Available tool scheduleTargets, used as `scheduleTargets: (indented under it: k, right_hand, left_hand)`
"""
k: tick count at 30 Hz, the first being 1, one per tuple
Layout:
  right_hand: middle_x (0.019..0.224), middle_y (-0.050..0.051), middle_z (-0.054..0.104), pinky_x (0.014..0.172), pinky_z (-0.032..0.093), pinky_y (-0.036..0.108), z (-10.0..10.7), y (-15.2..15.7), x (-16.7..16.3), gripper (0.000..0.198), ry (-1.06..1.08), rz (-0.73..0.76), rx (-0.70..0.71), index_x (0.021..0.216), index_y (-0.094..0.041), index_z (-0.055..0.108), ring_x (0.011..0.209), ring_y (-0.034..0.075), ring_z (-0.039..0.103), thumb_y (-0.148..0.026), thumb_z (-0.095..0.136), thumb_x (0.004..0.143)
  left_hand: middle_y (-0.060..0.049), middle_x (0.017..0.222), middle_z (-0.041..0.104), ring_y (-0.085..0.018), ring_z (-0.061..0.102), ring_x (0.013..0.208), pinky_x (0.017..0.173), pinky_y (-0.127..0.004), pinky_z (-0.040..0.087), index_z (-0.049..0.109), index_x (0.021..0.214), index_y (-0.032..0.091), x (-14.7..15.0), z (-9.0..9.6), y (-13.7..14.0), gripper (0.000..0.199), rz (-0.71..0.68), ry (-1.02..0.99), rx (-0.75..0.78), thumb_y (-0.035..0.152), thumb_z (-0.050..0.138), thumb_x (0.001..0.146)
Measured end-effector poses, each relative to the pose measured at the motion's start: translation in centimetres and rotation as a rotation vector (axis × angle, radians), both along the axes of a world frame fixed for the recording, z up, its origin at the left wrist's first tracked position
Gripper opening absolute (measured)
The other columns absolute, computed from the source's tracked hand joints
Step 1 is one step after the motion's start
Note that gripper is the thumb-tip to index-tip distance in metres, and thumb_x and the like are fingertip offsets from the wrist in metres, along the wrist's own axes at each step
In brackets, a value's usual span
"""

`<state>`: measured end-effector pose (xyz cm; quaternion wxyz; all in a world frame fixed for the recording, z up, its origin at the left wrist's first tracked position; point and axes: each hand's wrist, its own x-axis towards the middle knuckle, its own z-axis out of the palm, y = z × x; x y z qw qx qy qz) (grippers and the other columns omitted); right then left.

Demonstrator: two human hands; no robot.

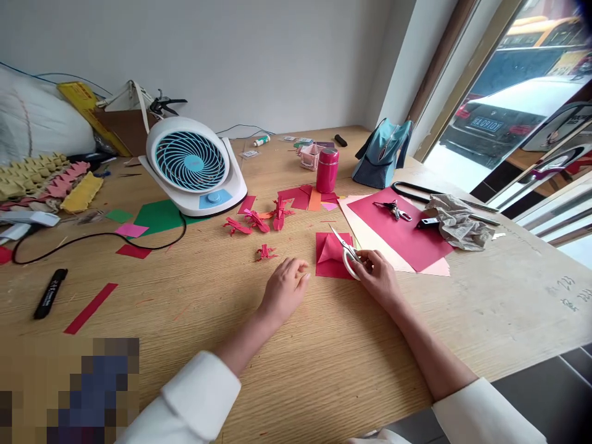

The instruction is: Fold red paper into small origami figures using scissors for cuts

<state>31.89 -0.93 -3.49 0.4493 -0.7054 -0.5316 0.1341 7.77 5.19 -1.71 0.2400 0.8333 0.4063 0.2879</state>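
Observation:
My right hand [380, 277] grips white-handled scissors [345, 242] by the handles. Their blades point up and left, over red paper [333, 269] with a folded red piece on top. To the left, my left hand [285, 285] is above the wooden table, fingers loosely bent and thumb apart, with nothing visible in it. Nearest to it is a small folded red paper figure [265, 252]. Farther back sit more of these figures, one of them a folded pink-red figure [279, 214].
A white fan [192, 161] stands at the back left, its black cord [106, 242] trailing across the table. Behind the scissors is a red flask [327, 170]. Large red sheets [398, 240], keys [394, 210] and crumpled paper [460, 223] lie right. A black marker [50, 294] is at left.

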Motion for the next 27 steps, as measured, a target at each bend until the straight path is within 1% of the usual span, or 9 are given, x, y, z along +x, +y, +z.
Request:
scheduleTargets:
  k: [3,6,8,13,16,18,23,25,27]
  right_hand:
    - [0.088,0.009,0.064,0.065,0.049,0.034,0.2,-0.1,0.0,0.039,0.08,-0.011,0.024,0.093,-0.017,0.07,0.068,0.018,0.057,-0.054,0.061,0.085]
    - [0.087,0.007,0.064,0.064,0.047,0.033,0.1,-0.2,0.1,0.036,0.154,-0.025,0.05,0.093,-0.017,0.069,0.067,0.017,0.056,-0.052,0.061,0.086]
    - [0.086,0.007,0.064,0.064,0.047,0.033,0.1,-0.3,0.1,0.035,0.187,-0.032,0.056,0.092,-0.017,0.07,0.067,0.017,0.055,-0.05,0.061,0.085]
    - [0.088,0.008,0.064,0.063,0.047,0.033,0.2,-0.6,0.0,0.036,0.244,-0.027,0.07,0.097,-0.016,0.07,0.067,0.017,0.054,-0.049,0.061,0.086]
    - [0.088,0.007,0.064,0.063,0.047,0.032,0.2,-0.6,-0.3,0.034,0.257,-0.034,0.078,0.097,-0.017,0.069,0.067,0.017,0.054,-0.049,0.061,0.086]
    - [0.087,0.007,0.063,0.064,0.048,0.033,0.1,-0.7,-0.4,0.032,0.249,-0.037,0.078,0.096,-0.018,0.068,0.068,0.017,0.054,-0.047,0.061,0.086]
    - [0.092,0.007,0.064,0.066,0.049,0.034,-0.1,-1.3,-0.3,0.027,0.233,-0.042,0.082,0.099,-0.02,0.067,0.071,0.018,0.055,-0.044,0.062,0.087]
    - [0.092,0.007,0.064,0.066,0.05,0.035,-0.1,-1.5,-0.2,0.027,0.227,-0.051,0.077,0.1,-0.02,0.068,0.072,0.019,0.056,-0.043,0.061,0.088]
    - [0.094,0.008,0.064,0.067,0.05,0.035,-0.1,-1.6,-0.1,0.028,0.223,-0.058,0.077,0.1,-0.02,0.067,0.074,0.019,0.056,-0.045,0.06,0.089]
  left_hand:
    - [-0.009,0.101,0.065,-0.024,0.062,0.097,0.087,-0.037,0.049,0.061,0.1,0.02,4.9,0.2,2.4,0.017,0.104,0.125,0.019,0.027,0.066,0.086]
    - [-0.01,0.098,0.063,-0.028,0.061,0.097,0.085,-0.039,0.048,0.063,0.087,0.019,7.7,-0.4,3.8,0.023,0.211,0.191,-0.032,0.041,0.07,0.083]
    - [-0.009,0.093,0.061,-0.027,0.061,0.095,0.085,-0.039,0.047,0.063,0.076,0.019,8.2,-0.8,4.1,0.018,0.197,0.183,-0.022,0.033,0.071,0.083]
    - [-0.005,0.092,0.062,-0.019,0.06,0.094,0.088,-0.031,0.047,0.061,0.078,0.02,7.3,-1.2,3.5,0.011,0.136,0.137,0.0,0.022,0.065,0.088]
    - [-0.007,0.097,0.062,-0.022,0.06,0.095,0.087,-0.035,0.047,0.063,0.09,0.02,7.7,-1.2,3.2,0.016,0.196,0.126,0.009,0.035,0.065,0.088]
    - [-0.008,0.095,0.062,-0.025,0.06,0.095,0.085,-0.037,0.046,0.064,0.084,0.02,8.2,-1.3,3.1,0.023,0.221,0.205,0.013,0.042,0.072,0.082]
    - [-0.006,0.095,0.063,-0.025,0.059,0.097,0.086,-0.036,0.044,0.067,0.081,0.022,9.1,-1.4,2.4,0.012,0.232,0.19,-0.021,0.032,0.07,0.084]
    - [-0.008,0.096,0.062,-0.027,0.059,0.096,0.085,-0.039,0.044,0.068,0.086,0.021,9.4,-1.4,2.0,0.023,0.297,0.182,-0.046,0.043,0.071,0.083]
    - [-0.01,0.101,0.062,-0.03,0.056,0.101,0.085,-0.041,0.043,0.068,0.079,0.021,9.8,-1.4,1.6,0.029,0.295,0.204,-0.058,0.048,0.078,0.074]
